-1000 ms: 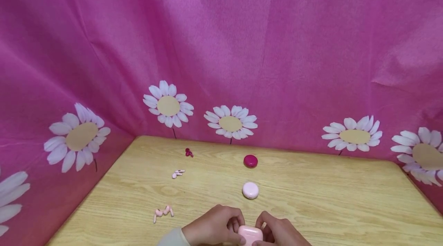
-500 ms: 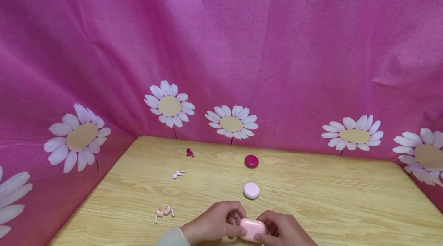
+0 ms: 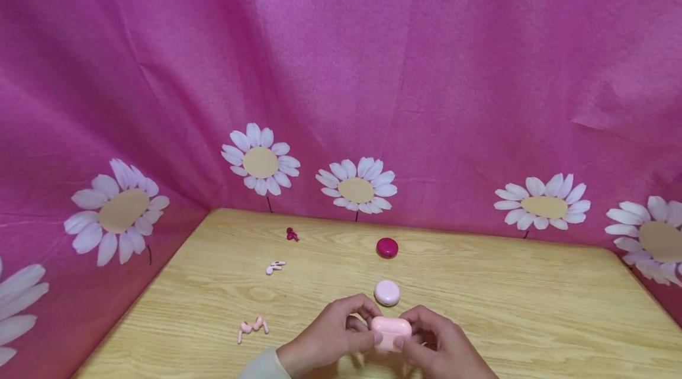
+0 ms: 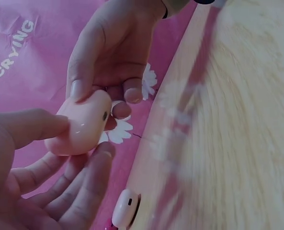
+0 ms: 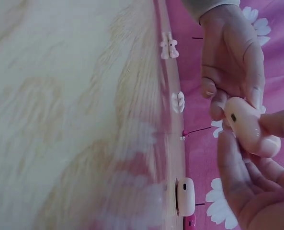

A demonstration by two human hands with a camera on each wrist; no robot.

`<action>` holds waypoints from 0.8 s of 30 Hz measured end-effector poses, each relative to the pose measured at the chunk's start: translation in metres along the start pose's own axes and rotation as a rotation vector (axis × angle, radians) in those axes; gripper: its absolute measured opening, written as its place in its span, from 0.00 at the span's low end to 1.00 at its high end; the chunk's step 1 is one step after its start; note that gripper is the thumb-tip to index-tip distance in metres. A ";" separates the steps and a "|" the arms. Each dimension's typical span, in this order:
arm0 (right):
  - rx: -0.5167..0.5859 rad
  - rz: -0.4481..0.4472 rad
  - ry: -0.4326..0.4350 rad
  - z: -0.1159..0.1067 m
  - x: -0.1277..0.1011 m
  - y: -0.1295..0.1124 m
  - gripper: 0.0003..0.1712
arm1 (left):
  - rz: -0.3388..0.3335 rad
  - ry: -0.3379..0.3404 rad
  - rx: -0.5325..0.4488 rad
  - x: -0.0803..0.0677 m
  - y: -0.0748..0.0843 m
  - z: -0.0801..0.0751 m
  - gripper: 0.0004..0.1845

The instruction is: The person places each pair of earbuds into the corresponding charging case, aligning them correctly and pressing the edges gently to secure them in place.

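Note:
Both hands hold a peach-pink earbud charging case [image 3: 391, 333], its lid closed, above the front of the table. My left hand [image 3: 335, 334] grips its left end, thumb on the near face and fingers behind. At the other end, my right hand [image 3: 444, 340] pinches it the same way. A small dark port shows on the case [image 4: 79, 124] in the left wrist view. Just beyond the hands lies a pale pink round case [image 3: 386, 292]; farther back sits a magenta round case [image 3: 387, 247].
Along the left of the wooden table [image 3: 506, 308] lie three pairs of earbuds: peach ones [image 3: 253, 327] in front, pale pink ones [image 3: 275, 267] in the middle, magenta ones [image 3: 291, 234] at the back. A pink cloth [image 3: 453, 71] with daisies rises behind and at the sides.
Both hands have brought the peach-pink case up and away from the table's front edge, tipping it so more of its near face shows. The other cases and the earbuds have stayed put.

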State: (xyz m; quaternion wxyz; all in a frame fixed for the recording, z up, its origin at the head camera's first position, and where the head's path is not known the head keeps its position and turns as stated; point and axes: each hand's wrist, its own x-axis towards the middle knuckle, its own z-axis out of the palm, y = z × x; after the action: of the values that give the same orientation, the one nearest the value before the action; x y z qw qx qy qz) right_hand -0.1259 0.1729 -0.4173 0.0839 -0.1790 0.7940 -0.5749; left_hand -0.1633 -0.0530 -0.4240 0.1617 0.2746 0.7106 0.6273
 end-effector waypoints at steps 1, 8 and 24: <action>0.028 0.016 0.000 0.000 0.000 -0.001 0.15 | 0.001 0.007 -0.013 0.000 0.001 0.000 0.11; 0.153 -0.068 0.028 0.000 0.000 -0.003 0.22 | 0.005 0.045 -0.075 0.001 0.008 0.003 0.12; 0.269 -0.300 0.099 0.005 -0.001 -0.007 0.22 | 0.137 0.105 -0.070 0.000 0.016 0.004 0.17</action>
State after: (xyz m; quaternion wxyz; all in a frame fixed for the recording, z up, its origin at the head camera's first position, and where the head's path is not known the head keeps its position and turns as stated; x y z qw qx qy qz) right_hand -0.1221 0.1672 -0.4121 -0.0187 -0.2540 0.6778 -0.6898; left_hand -0.1578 -0.0486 -0.4092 0.0907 0.2834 0.6754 0.6748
